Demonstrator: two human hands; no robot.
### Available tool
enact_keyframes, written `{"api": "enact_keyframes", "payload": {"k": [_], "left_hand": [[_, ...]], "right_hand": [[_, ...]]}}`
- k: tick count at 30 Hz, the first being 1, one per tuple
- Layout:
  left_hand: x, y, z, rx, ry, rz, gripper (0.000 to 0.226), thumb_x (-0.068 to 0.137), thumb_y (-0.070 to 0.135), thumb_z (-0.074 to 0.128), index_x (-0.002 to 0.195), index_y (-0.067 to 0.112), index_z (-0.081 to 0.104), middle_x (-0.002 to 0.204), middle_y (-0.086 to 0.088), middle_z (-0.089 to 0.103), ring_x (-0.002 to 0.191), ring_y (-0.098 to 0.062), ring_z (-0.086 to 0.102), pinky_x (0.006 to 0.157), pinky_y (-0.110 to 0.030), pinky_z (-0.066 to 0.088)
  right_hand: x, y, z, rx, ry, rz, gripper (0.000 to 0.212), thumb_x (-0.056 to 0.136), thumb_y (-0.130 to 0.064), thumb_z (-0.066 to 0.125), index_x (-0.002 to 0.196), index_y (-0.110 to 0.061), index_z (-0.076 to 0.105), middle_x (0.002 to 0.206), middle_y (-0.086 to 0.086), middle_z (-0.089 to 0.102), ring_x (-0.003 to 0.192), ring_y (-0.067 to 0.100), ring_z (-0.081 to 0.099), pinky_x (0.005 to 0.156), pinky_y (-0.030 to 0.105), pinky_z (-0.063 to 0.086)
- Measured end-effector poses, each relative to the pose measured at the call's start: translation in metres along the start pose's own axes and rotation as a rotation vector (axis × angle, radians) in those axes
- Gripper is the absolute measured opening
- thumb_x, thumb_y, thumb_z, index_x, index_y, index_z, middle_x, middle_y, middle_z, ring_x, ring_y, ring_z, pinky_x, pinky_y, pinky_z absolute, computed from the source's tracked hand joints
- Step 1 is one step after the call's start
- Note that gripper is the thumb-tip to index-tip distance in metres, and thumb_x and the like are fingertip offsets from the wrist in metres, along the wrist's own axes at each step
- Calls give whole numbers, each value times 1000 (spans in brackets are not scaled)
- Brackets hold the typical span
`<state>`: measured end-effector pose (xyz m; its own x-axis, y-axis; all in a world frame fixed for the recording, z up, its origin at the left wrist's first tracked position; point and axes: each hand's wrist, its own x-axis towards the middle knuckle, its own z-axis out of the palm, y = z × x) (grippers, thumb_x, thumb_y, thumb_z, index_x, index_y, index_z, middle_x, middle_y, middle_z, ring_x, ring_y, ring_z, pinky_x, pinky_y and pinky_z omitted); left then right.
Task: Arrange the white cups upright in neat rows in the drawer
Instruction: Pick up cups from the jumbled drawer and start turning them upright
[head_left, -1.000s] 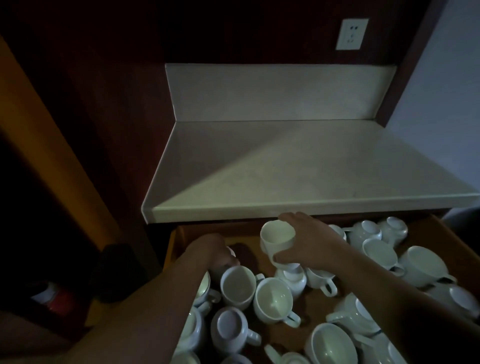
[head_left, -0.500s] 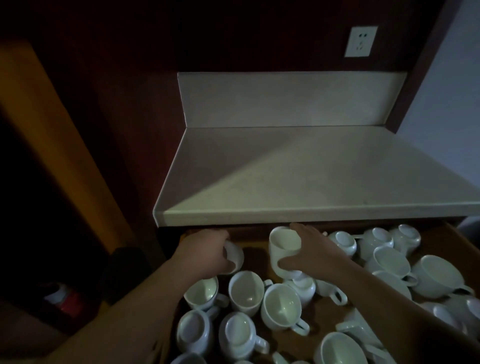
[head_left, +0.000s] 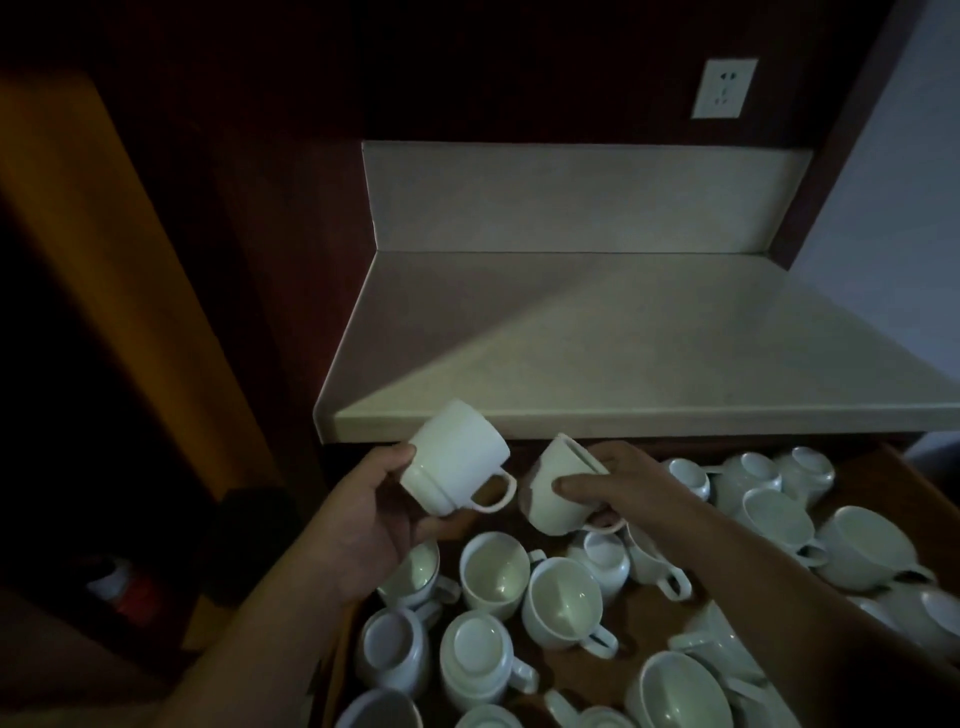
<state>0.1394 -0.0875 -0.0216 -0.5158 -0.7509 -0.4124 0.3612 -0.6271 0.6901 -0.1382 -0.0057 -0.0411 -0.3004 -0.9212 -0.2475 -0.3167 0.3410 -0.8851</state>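
Observation:
An open wooden drawer (head_left: 904, 483) holds several white cups in a jumble: some stand upright (head_left: 562, 597), some lie upside down (head_left: 475, 654), some rest on their sides. My left hand (head_left: 363, 519) holds one white cup (head_left: 454, 457) above the drawer's back left corner, tilted with its mouth away from me and its handle to the right. My right hand (head_left: 618, 488) grips a second white cup (head_left: 558, 493) just to the right, tilted too. The two held cups are close but apart.
A pale countertop (head_left: 623, 338) overhangs the back of the drawer, with a backsplash and a wall socket (head_left: 723, 88) above. Dark wood panels stand to the left. A small red and white object (head_left: 124, 587) sits low in the dim space at left.
My left hand has lifted a cup out of the drawer's back left corner and turned it. My right hand has tipped its cup and brought it nearer to me.

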Motion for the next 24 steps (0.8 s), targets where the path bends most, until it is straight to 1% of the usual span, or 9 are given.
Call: {"api": "enact_keyframes", "payload": {"k": [3, 6, 7, 10, 13, 15, 17, 20, 24], "left_hand": [[3, -8, -3, -85, -70, -23, 66, 85, 25, 66, 144, 0, 53, 137, -34, 62, 118, -49, 66, 84, -56, 63], [5, -9, -3, -93, -88, -35, 81, 75, 22, 74, 148, 0, 47, 140, -37, 57, 121, -52, 63, 91, -61, 60], [5, -11, -2, -83, -88, -32, 81, 74, 20, 78, 147, 2, 47, 140, -37, 58, 121, -53, 63, 94, -63, 58], [4, -15, 7, 20, -84, -10, 56, 77, 14, 78, 128, 2, 56, 115, -30, 74, 116, -50, 67, 107, -68, 47], [1, -16, 16, 112, -54, 15, 30, 85, 12, 68, 113, 10, 59, 89, -18, 80, 104, -43, 70, 106, -64, 47], [2, -16, 11, 191, -79, 36, 36, 89, 10, 74, 122, 12, 60, 100, -17, 80, 110, -44, 69, 108, -64, 47], [5, -16, 6, 323, -131, 56, 55, 80, 16, 80, 132, 10, 63, 118, -20, 76, 118, -44, 68, 110, -64, 47], [7, -12, 4, 469, -94, 99, 56, 74, 18, 87, 126, 13, 67, 113, -13, 79, 107, -34, 75, 96, -53, 59], [10, -1, 6, 843, -81, 181, 65, 68, 29, 95, 128, 26, 68, 115, -2, 76, 105, -24, 74, 85, -47, 65]], "right_hand": [[0, -2, 1, 93, -17, 18, 29, 81, -35, 86, 104, -19, 80, 99, 8, 81, 93, 29, 79, 89, 54, 63], [1, -3, 5, 112, -13, 52, 68, 59, -56, 94, 116, -22, 75, 107, 4, 80, 97, 26, 79, 89, 54, 63], [2, -3, 6, 113, -15, 50, 74, 56, -58, 94, 117, -22, 74, 107, 4, 80, 97, 26, 79, 89, 54, 63], [1, -4, 10, 123, -12, 25, 75, 56, -57, 92, 118, -19, 74, 106, 5, 81, 96, 26, 79, 89, 55, 63], [-1, -5, 11, 136, 4, 6, 76, 53, -57, 90, 117, -20, 73, 105, 3, 81, 94, 25, 79, 87, 53, 64], [-1, -7, 12, 129, 4, -5, 78, 53, -59, 89, 118, -21, 72, 105, 3, 80, 94, 24, 79, 86, 52, 65], [-1, -8, 13, 112, -12, -17, 76, 55, -61, 89, 118, -23, 70, 106, 3, 80, 93, 22, 79, 86, 49, 65], [2, -6, 14, 92, -18, -13, 70, 59, -61, 88, 116, -25, 69, 105, 2, 80, 92, 21, 80, 86, 49, 65], [6, -5, 18, 48, -41, 4, 85, 54, -71, 89, 123, -24, 69, 107, 2, 79, 92, 19, 79, 80, 41, 65]]}}
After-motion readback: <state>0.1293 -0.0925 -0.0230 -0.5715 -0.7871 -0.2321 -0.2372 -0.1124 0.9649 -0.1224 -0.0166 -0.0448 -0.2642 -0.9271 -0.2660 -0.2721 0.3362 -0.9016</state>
